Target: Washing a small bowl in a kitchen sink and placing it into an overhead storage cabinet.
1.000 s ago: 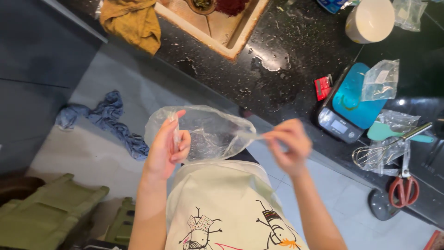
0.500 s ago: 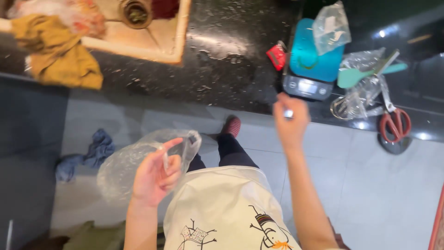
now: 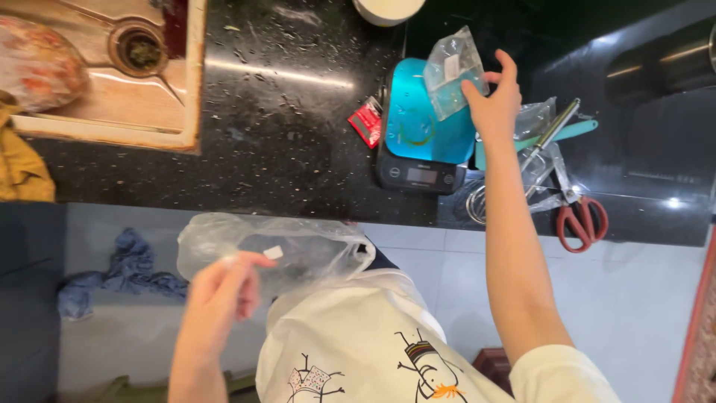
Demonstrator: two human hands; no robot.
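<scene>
While the left hand [image 3: 220, 295] pinches the rim of a large clear plastic bag [image 3: 276, 250] between thumb and fingertips, holding it in the air below the counter edge and in front of a white printed apron [image 3: 358, 351], the right hand [image 3: 494, 101] is stretched out over the black speckled counter [image 3: 283, 119], its fingers closed on the edge of a small clear plastic pouch [image 3: 451, 71]. That pouch rests on the teal platform of a kitchen scale [image 3: 418, 130], which sits near the front edge of the counter. Just left of the scale lies a small red packet [image 3: 367, 121]. To the right of the scale, more crumpled clear bags, a teal spatula [image 3: 574, 130] and a wire whisk [image 3: 522, 172] lie heaped together, and red-handled scissors [image 3: 578, 216] lie beside them close to the counter edge. At the far left a pale sink [image 3: 97, 112] with a round drain is set into the counter, with a yellow cloth [image 3: 22, 168] hanging over its near corner. On the grey tiled floor below lies a crumpled blue rag [image 3: 119, 272].
</scene>
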